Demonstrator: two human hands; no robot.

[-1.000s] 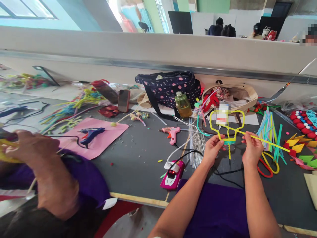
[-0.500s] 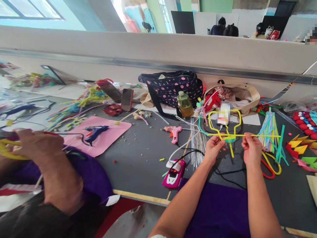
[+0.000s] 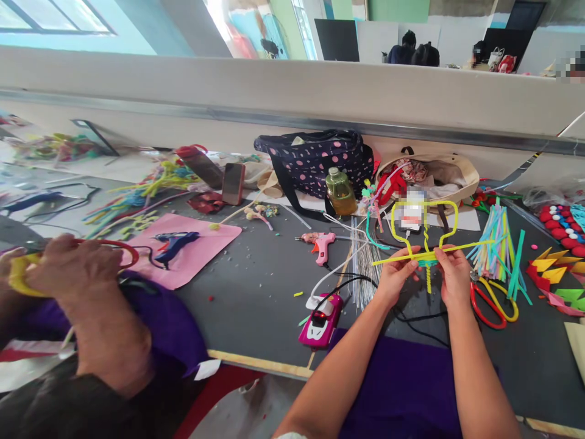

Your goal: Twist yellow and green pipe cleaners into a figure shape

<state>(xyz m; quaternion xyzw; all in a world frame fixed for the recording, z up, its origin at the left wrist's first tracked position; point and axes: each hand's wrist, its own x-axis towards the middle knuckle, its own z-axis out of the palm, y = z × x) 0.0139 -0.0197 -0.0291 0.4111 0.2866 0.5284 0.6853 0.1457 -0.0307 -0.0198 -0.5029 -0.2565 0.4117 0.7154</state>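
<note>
My left hand [image 3: 395,278] and my right hand [image 3: 452,275] both pinch a yellow pipe-cleaner frame [image 3: 423,235] held up over the dark table. The frame has a rounded loop at the top, a blue-green wrapped band at its middle and a short twisted stem below. A long straight yellow pipe cleaner [image 3: 466,249] crosses it almost level, sticking out past both hands. My right fingers hold it just right of the band, my left fingers just left of it.
Red and yellow scissors [image 3: 494,305] lie right of my hands, beside a bundle of coloured strips [image 3: 496,241]. A pink glue gun [image 3: 321,245], silver wires [image 3: 364,262], a pink car-shaped device [image 3: 319,320] and bags [image 3: 315,161] lie nearby. Another person's hand [image 3: 68,268] works at left.
The long yellow pipe cleaner swung from slanting down-right to nearly level and slid left across the frame. My right hand moved left, closer to my left hand. The person at left now holds scissors.
</note>
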